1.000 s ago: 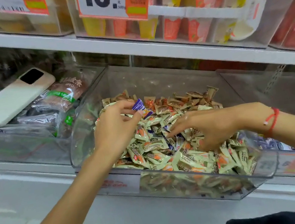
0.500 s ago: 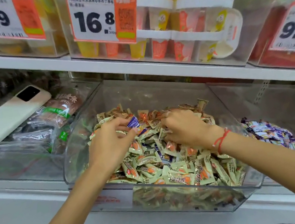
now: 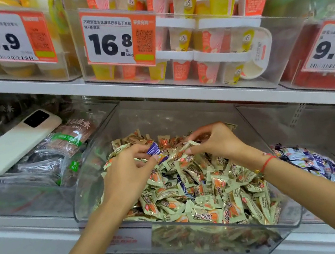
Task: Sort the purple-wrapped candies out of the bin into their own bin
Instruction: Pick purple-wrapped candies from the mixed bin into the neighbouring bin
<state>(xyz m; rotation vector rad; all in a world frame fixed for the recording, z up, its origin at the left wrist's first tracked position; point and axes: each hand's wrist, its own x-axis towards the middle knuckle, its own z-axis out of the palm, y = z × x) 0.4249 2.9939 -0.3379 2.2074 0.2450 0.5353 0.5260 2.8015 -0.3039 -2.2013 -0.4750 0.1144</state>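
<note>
The small purple-wrapped candy sits pinched between the thumb and fingertips of the left hand, held just above the heap of pale green, orange-printed wrapped candies near the back of the clear plastic bin. A second ago that hand held the same purple piece a little further forward over the heap; it has since drifted toward the back with the candy still in its grip, not yet carried away. The right hand has moved more: it was spread low over the middle of the pile, and now it is drawn back and up beside the left, fingers curled and pinching at a pale wrapper at the top of the heap; whether a purple piece lies under its fingertips cannot be told. A few dark purple edges show among the green wrappers lower down, so the sorting looks unfinished. The clear neighbouring bin on the right, which holds a mound of purple-and-white wrapped candies, has come into view and is the likely place for the held piece. On the left, a cream-coloured phone rests on dark snack packets, unchanged.
</note>
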